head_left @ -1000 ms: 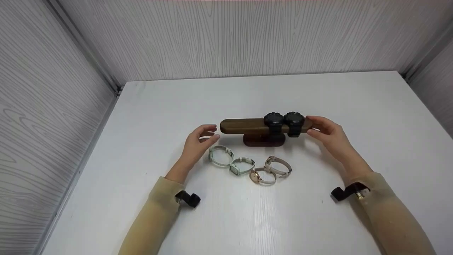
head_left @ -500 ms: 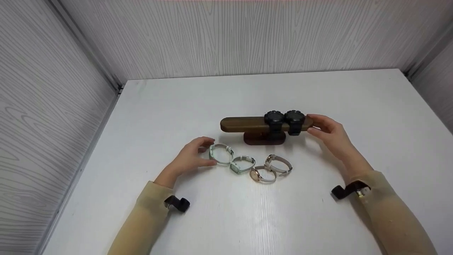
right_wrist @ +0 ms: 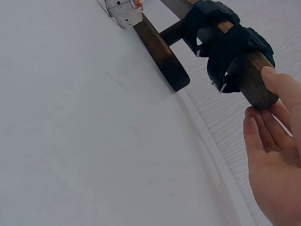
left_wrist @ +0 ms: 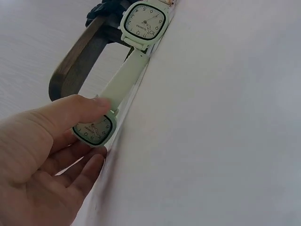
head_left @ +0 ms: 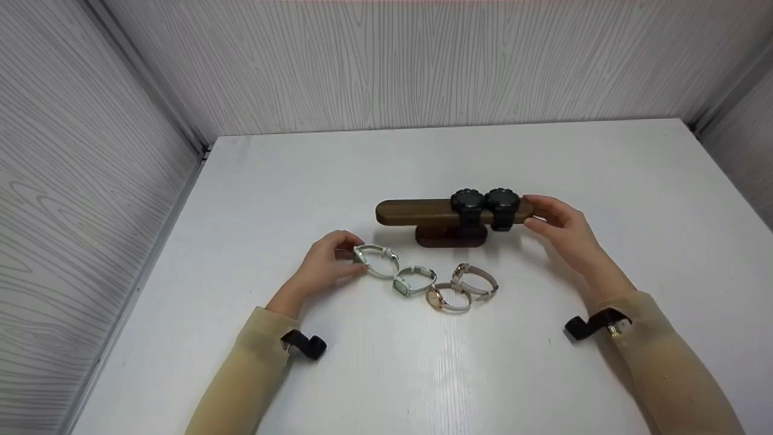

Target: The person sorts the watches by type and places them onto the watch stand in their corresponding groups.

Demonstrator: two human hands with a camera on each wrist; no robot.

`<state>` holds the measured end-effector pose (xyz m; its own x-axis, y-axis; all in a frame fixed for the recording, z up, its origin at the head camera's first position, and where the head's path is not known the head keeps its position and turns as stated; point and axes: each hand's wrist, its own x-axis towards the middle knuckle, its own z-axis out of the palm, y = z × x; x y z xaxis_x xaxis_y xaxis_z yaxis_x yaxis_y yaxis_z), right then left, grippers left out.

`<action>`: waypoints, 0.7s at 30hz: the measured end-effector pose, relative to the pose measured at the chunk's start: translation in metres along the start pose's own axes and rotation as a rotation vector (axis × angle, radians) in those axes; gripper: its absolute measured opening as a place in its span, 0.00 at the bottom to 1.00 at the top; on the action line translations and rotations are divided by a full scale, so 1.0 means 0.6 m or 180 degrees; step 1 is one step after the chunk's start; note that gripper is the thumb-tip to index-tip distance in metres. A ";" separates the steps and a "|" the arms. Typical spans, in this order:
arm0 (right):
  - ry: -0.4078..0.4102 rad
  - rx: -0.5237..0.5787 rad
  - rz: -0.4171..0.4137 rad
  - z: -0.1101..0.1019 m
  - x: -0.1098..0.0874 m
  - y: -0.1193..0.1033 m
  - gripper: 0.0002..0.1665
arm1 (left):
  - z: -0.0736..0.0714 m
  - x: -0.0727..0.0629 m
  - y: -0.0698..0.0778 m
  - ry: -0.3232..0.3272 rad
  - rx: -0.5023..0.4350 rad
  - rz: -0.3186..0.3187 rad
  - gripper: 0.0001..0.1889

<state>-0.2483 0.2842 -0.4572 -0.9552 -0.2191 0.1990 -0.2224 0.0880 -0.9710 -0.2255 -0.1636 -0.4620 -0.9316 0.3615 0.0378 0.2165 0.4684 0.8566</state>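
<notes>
My left hand [head_left: 323, 266] pinches a mint-green watch [left_wrist: 94, 132] at its case, thumb on top and fingers beneath. Its strap is buckled into a loop. A second mint-green watch [head_left: 401, 287] lies just right of it. My right hand [head_left: 567, 235] grips the right end of a dark wooden watch stand [head_left: 413, 211] between thumb and fingers. Two black watches [head_left: 468, 202] are strapped round the bar's right half, close to that hand. In the right wrist view the thumb lies on the bar's top, with fingertips [right_wrist: 254, 113] at its end and underside.
Two watches with rose-gold cases and pale straps, one nearer [head_left: 434, 298] and one further right [head_left: 486, 281], lie in front of the stand, touching or overlapping. The stand's reddish-brown base [head_left: 450, 237] rests on the white table [head_left: 483, 374]. Wood-grain panels [head_left: 386, 66] enclose the back and sides.
My left hand has come down from beside the bar's left end to the leftmost mint-green watch and taken hold of it, turning its case slightly. The right hand has stayed at the stand.
</notes>
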 end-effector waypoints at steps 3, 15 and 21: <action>-0.0004 0.0018 -0.0014 -0.001 0.000 0.001 0.28 | -0.002 -0.001 0.003 0.0052 -0.0213 -0.0062 0.23; 0.0029 -0.0127 0.0004 -0.002 0.002 0.001 0.28 | -0.009 0.000 0.022 0.0693 -0.0068 0.0233 0.20; 0.0026 -0.0151 0.0020 -0.001 0.002 0.001 0.28 | -0.015 0.007 0.033 0.0898 0.0114 0.0461 0.20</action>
<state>-0.2496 0.2847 -0.4576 -0.9581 -0.2106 0.1940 -0.2251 0.1354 -0.9649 -0.2276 -0.1600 -0.4407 -0.9335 0.1908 0.3035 0.3581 0.4584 0.8134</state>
